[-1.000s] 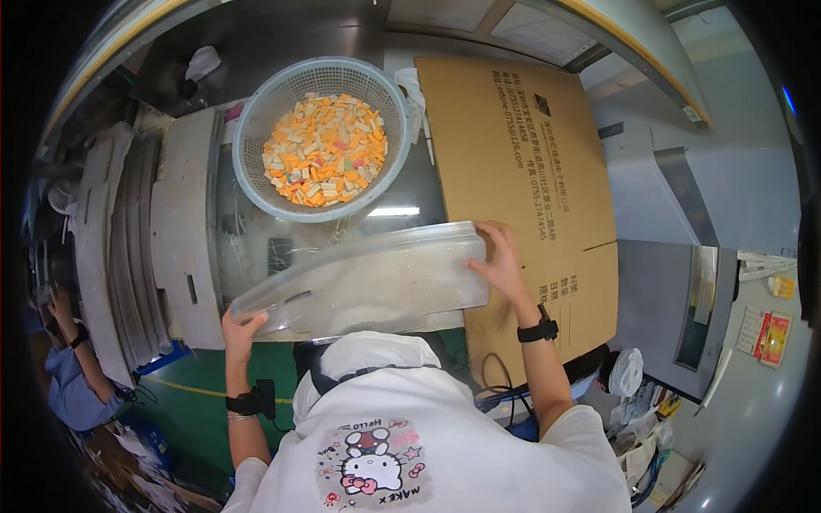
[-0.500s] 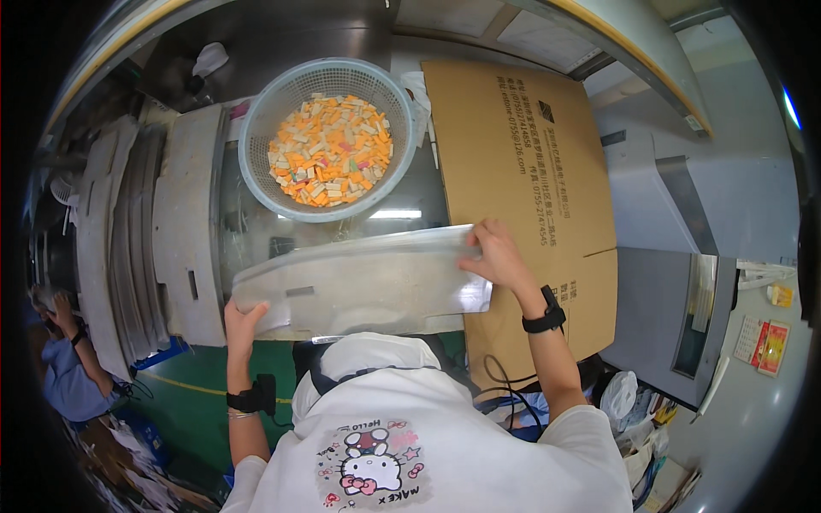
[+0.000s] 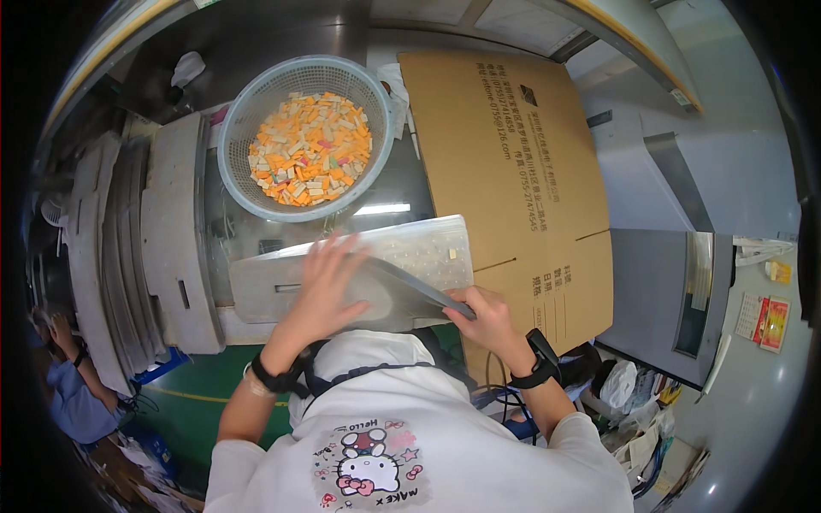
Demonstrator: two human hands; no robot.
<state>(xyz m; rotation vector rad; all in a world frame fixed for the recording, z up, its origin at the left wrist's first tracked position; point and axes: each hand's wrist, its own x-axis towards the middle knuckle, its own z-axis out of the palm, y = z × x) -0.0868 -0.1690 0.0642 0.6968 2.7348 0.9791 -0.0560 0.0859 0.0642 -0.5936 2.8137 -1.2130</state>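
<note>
Since the earlier frame, the person's left hand [image 3: 321, 286] has moved from the left end of a translucent plastic sheet [image 3: 385, 295] to above its middle, and the right hand [image 3: 489, 316] has shifted from the upper right corner down to the lower right. The sheet's right part now stands raised and bent, baring a clear dimpled plastic piece [image 3: 419, 242] beneath, with a small pale block [image 3: 453, 253] near its right end.

The left hand is open with fingers spread and grips nothing; whether its palm touches the sheet cannot be told. The right hand is closed on the raised edge, pinching it between thumb and fingers. The sheet lies at the centre of the frame, along the near edge of the desk [image 3: 410, 184], with a slot toward its left end.

At upper centre-left, a pale blue perforated basket [image 3: 379, 128] holds many orange and beige blocks [image 3: 312, 150], with a few pink and green ones. To the right lies a large flat cardboard sheet [image 3: 505, 197]; at left stand slotted grey boards [image 3: 171, 231]. Another person's blue sleeve [image 3: 81, 385] shows at the lower left.
</note>
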